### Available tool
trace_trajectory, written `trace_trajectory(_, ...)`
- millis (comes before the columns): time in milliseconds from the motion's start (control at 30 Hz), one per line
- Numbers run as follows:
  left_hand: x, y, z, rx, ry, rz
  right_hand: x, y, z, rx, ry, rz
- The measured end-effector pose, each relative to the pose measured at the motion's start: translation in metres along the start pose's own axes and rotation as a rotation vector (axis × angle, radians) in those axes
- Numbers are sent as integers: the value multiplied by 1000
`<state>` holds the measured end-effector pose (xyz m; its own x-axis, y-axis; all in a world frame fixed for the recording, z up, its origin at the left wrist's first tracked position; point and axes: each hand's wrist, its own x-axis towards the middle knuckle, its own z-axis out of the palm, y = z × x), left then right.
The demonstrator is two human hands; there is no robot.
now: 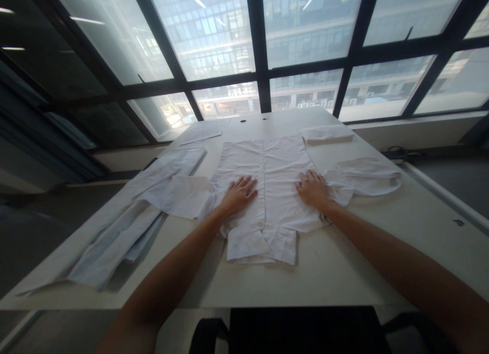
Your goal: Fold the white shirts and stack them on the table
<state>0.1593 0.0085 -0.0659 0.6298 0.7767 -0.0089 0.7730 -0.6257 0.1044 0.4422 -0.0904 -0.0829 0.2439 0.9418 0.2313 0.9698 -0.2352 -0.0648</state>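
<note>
A white shirt (282,163) lies flat on the white table (344,272), with its collar (248,246) end near the person. The left hand (239,193) and right hand (313,190) are open, palms down on it, gripping nothing. The front looks shut and mostly smooth, with small creases. The left sleeve (187,195) and right sleeve (369,175) stick out, not tucked in.

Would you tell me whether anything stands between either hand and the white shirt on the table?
Nothing visible does. The left hand and the right hand both lie flat on the shirt, one on each side of its button placket.
</note>
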Motion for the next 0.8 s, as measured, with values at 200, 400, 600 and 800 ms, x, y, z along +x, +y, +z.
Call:
trace_trajectory(200,0,0,0,1,2,2,0,0,0,6,1,-2)
trace_trajectory(400,0,0,0,-4,1,1,-1,0,-2,5,-6,-1)
trace_trajectory(600,-1,0,0,-7,3,1,0,0,1,8,2,6)
trace_trajectory(800,-1,1,-1,-1,7,4,0,1,1,20,12,-1)
